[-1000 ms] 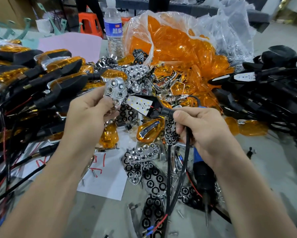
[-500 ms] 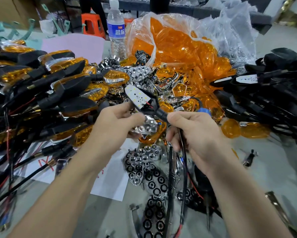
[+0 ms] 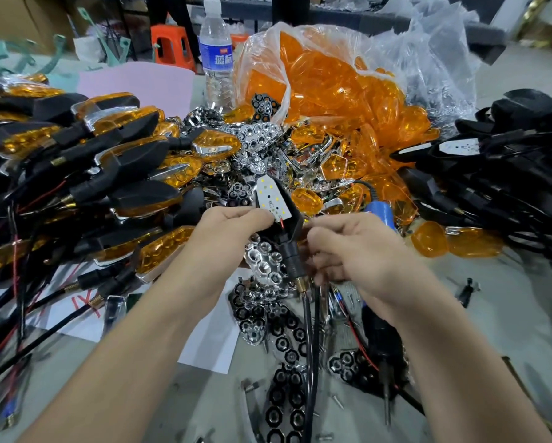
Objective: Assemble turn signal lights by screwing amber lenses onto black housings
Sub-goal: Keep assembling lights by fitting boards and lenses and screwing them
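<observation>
Finished pile point(image 3: 114, 155) left, bare housings point(image 3: 507, 187) right, amber lenses point(image 3: 325, 91) bagged far centre; current black housing point(image 3: 288, 243) near centre, left hand point(image 3: 226, 241) pinching its edge, right hand point(image 3: 360, 254) gripping its stem, LED board point(image 3: 273, 199) exposed, lens and screws not yet on.

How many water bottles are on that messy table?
1. The water bottle stands upright at the far side, just left of the plastic bag of amber lenses. Another could be hidden behind that bag.

Both bare: my left hand point(image 3: 233, 231), my right hand point(image 3: 357, 251), forearms uncovered down to the frame's edge. Nails seem short; the view of them is poor.
</observation>
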A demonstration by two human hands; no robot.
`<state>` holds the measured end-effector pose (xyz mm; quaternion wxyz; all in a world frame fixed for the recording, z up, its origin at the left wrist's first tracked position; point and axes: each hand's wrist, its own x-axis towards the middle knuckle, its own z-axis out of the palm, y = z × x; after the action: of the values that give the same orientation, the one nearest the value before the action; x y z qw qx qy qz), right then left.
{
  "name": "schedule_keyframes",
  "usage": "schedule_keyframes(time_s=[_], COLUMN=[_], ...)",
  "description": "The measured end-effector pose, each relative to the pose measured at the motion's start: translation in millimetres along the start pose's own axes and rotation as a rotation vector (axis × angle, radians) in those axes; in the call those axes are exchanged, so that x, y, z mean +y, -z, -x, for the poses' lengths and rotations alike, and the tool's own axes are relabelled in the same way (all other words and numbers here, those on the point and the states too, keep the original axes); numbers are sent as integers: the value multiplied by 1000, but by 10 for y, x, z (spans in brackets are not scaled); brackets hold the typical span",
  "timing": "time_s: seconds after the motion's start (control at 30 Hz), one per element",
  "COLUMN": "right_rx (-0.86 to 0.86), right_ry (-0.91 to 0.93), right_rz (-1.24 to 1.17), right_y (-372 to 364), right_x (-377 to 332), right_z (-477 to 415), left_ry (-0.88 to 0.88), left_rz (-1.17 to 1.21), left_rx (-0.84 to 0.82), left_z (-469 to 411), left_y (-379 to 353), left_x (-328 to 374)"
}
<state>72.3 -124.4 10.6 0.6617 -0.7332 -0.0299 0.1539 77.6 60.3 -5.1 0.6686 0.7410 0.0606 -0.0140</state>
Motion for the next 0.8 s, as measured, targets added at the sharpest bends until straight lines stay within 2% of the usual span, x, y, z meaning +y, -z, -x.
schedule_keyframes(time_s=[0.1,0.23,0.4,0.53,0.6,0.67,0.73,0.77,0.8], right_rx=[-194,-299,-324,-321,-252,-90,204,357,470], right_ry=[-65,-96,-87,-82,-69,-30,39,93,148], right_rz=[17,-141,-278,-244,-159,112,412,436,353], right_y=[-27,-25,-76,-159,-178,-145,-77,-57,-40], right_x=[7,-6,15,50,48,37,25,27,23], right_z=[33,52,29,17,9,14,9,-1,-15], left_ry=[30,2,-154,-123,-142,-148,-127,-128,-134], left_rz=[31,115,148,180,164,148,157,138,101], left_rx=[-17,40,99,127,97,128,173,189,199], left_z=[-3,-3,23,33,36,26,7,4,-5], left_y=[-6,-13,-20,-5,15,44,75,82,82], left_x=[-3,-11,10,27,33,30,17,12,3])
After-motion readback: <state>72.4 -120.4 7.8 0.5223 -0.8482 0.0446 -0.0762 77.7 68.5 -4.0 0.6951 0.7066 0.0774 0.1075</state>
